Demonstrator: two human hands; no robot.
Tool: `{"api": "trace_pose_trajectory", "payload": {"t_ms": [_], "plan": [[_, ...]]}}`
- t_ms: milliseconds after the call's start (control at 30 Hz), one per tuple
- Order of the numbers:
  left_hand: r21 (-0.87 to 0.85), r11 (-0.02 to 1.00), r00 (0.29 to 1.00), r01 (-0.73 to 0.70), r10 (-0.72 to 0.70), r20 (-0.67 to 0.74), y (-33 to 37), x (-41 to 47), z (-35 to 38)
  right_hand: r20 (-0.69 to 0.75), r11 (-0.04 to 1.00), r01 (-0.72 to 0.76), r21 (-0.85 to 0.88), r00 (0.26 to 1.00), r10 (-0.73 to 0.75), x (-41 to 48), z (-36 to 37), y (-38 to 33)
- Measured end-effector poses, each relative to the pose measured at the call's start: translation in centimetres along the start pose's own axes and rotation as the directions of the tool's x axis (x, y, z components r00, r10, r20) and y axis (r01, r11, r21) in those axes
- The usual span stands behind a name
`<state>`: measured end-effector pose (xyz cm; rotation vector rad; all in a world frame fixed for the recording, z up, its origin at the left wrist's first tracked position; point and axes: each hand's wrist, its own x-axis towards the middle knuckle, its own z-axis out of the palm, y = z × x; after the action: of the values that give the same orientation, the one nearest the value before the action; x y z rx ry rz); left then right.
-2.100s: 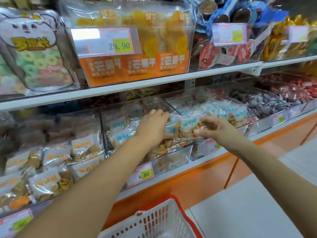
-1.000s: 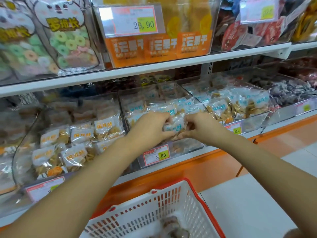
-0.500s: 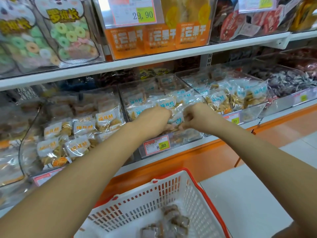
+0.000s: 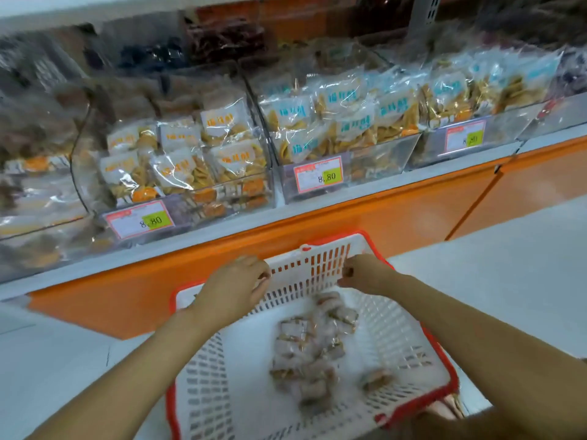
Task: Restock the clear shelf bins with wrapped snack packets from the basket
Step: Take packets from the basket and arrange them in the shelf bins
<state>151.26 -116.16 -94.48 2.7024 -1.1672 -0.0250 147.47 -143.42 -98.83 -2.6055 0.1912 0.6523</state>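
Several clear bins (image 4: 365, 173), orange plinth (image 4: 381, 223), pale floor (image 4: 508, 281)

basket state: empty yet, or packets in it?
Not empty. A loose pile of wrapped packets lies on the basket floor, a lone packet apart near its right wall. Count: cannot tell, blurred.

The white shelf (image 4: 397, 186) carries clear bins in a row. The middle bin (image 4: 365, 168) holds blue-label packets. Just left stands the orange-label bin (image 4: 222, 201); just right, another blue-label bin (image 4: 508, 131).
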Motion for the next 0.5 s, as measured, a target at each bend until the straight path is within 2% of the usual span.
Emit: {"api": "trace_pose_trajectory", "payload": {"t_ms": [67,167,233,300,367,433,500], "plan": [[0.004,0.998,0.998,0.055,-0.055,0.038,-2.0,-1.9,1.5,0.074,0.995,-0.1,-0.014,0.992,0.101,1.6,3.8,1.3],[0.004,0.987,0.987,0.159,-0.159,0.038,-3.8,-3.3,2.6,0.105,0.95,-0.289,0.117,0.955,0.278,3.4,9.0,3.5],[-0.036,0.974,0.974,0.226,-0.225,0.022,-4.7,-3.5,2.6,0.125,0.936,-0.321,0.144,0.944,0.305,4.4,12.4,4.8],[-0.054,0.951,0.953,0.304,-0.304,0.01,-5.9,-3.3,2.4,0.106,0.949,-0.303,0.091,0.95,0.293,5.1,15.3,5.5],[-0.059,0.935,0.937,0.349,-0.348,0.023,-6.5,-2.9,1.8,0.019,0.952,-0.305,0.017,0.952,0.304,5.2,16.6,5.7],[-0.069,0.932,0.933,0.356,-0.351,0.079,-6.5,-2.8,1.9,-0.024,0.944,-0.312,-0.104,0.95,0.311,5.5,17.5,5.7],[-0.094,0.927,0.924,0.364,-0.347,0.159,-5.9,-2.7,2.2,0.001,0.92,-0.324,-0.222,0.943,0.333,5.4,17.8,5.5]]}}
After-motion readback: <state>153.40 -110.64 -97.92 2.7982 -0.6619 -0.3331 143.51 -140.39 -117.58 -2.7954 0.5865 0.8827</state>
